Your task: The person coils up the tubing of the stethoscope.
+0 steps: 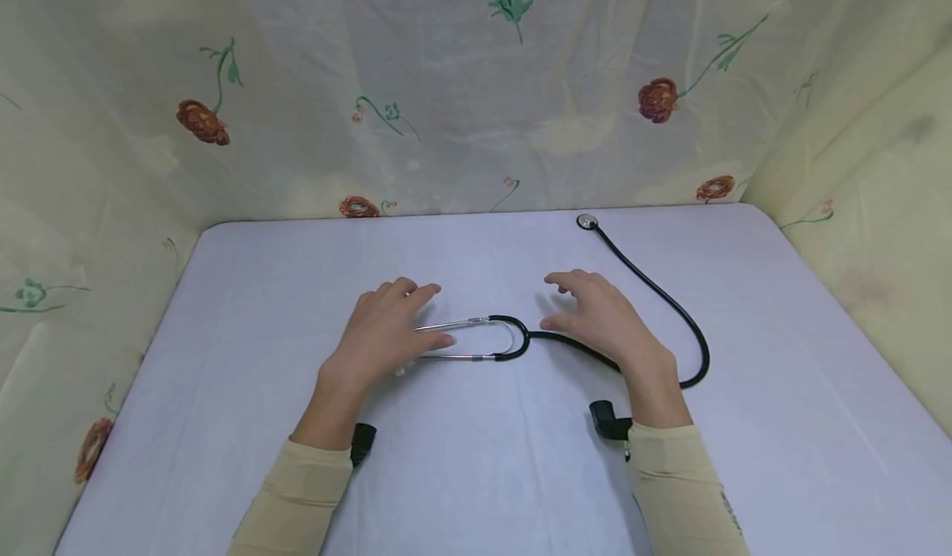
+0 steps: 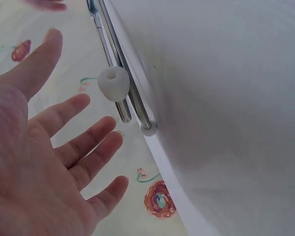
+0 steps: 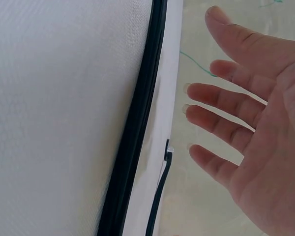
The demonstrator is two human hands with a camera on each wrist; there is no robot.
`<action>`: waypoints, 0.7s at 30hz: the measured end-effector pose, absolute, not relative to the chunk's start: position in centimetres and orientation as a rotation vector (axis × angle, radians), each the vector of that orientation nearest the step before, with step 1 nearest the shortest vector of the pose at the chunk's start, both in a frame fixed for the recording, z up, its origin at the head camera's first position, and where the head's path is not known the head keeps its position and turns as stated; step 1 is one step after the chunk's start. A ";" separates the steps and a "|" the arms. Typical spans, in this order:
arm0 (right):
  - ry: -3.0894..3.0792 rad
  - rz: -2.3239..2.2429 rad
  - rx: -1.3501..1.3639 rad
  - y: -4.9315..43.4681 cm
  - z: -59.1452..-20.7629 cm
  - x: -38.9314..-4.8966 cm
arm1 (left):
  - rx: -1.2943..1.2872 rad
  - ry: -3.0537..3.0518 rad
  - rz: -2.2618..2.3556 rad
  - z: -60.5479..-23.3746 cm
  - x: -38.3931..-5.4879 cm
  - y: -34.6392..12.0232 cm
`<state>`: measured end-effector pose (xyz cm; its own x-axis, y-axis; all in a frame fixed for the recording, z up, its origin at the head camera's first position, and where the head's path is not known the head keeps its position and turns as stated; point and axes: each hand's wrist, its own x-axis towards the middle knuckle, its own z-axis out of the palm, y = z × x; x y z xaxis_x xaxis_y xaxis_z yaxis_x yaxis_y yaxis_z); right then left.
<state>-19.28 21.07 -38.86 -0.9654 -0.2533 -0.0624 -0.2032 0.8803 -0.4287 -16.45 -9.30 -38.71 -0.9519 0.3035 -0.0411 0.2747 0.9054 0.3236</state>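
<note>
One stethoscope (image 1: 528, 338) lay on a white table (image 1: 476, 457), mid-frame to upper right;
left hand (image 1: 381, 330), fingers apart, hovered by the metal ear tubes (image 1: 461, 358), left of centre; right hand (image 1: 604, 315), fingers apart, hovered by the black tubing (image 1: 706, 359), right of centre.

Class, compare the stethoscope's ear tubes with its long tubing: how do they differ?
The ear tubes are silvery and shiny; the long tubing is black. The ear tubes look nearly straight, while the long tubing bends in a wide curve. The ear tubes are far shorter than the long tubing. Both belong to one stethoscope.
</note>
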 end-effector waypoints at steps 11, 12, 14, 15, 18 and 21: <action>2.910 -0.674 -0.365 20.9 -38.8 -19.3 | 0.497 2.977 0.450 -39.2 -16.4 -8.6; 2.908 -0.676 -0.363 20.9 -38.8 -19.3 | 0.493 2.977 0.439 -39.3 -16.4 -8.5; 2.901 -0.678 -0.357 20.9 -38.7 -19.2 | 0.485 2.976 0.418 -39.3 -16.4 -8.3; 2.896 -0.678 -0.354 20.9 -38.7 -19.2 | 0.480 2.974 0.411 -39.3 -16.4 -8.3; 2.881 -0.677 -0.346 20.8 -38.7 -19.1 | 0.480 2.967 0.405 -39.3 -16.3 -8.2; 2.873 -0.671 -0.341 20.8 -38.7 -19.1 | 0.494 2.958 0.408 -39.2 -16.2 -8.2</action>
